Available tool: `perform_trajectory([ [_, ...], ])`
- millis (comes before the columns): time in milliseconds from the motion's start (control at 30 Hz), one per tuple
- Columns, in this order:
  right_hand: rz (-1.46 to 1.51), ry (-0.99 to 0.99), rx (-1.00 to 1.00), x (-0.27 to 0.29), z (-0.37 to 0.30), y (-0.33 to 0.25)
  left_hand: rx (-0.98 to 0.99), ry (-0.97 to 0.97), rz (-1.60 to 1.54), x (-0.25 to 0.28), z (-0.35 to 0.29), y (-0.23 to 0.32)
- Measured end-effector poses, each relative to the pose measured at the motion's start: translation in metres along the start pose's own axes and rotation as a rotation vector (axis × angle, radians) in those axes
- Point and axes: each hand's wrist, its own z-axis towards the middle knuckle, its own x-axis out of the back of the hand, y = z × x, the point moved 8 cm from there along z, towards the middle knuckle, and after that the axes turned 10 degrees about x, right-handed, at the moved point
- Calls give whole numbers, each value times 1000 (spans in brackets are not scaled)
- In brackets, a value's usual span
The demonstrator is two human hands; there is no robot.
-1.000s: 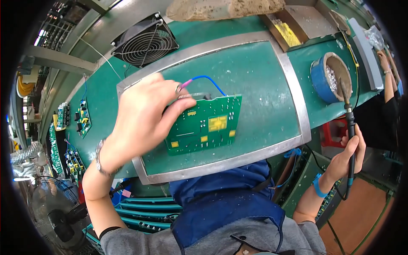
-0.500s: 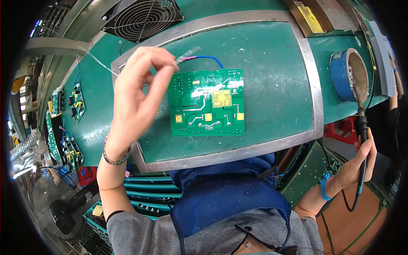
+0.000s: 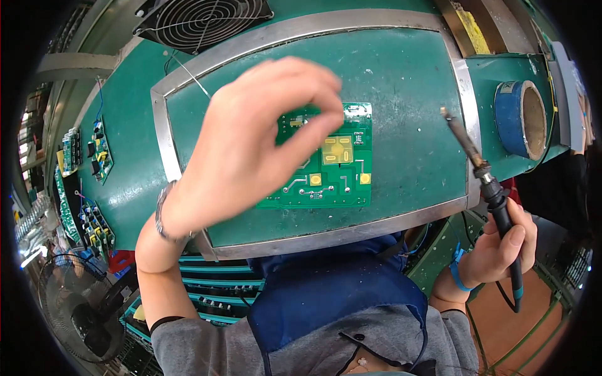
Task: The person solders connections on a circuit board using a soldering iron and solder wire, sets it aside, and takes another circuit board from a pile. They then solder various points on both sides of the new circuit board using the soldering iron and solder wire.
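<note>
In the head view we see the left hand (image 3: 244,144) blurred above the green circuit board (image 3: 338,188), thumb and forefinger curled toward each other; we cannot tell whether they pinch anything. The board lies flat on the green desk (image 3: 407,163), inside the metal frame (image 3: 338,235), partly hidden by that hand. Our right hand (image 3: 501,247) is wrapped around the soldering iron (image 3: 498,207), its tip raised near the frame's right side, apart from the board. Right of the frame we find a blue pot (image 3: 511,119).
</note>
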Motion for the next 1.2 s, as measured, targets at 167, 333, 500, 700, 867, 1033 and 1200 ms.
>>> perform_trajectory([
  [167,104,-128,35,-26,4,-6,-27,-62,38,-19,10,-25],
  [333,87,-202,-9,-38,2,-3,47,-172,41,-21,11,-35],
  [500,89,-270,-36,-48,-2,1,100,-266,-114,-22,13,-48],
  [700,161,-312,44,-65,-5,-1,92,-271,-172,-21,12,-48],
  [867,138,-342,0,-67,-6,-1,82,-241,-88,-21,12,-39],
  [1033,139,-359,74,-68,-8,-8,147,-210,-112,-22,9,-44],
  [1200,157,-393,166,-69,-8,-17,173,-225,-171,-23,8,-44],
])
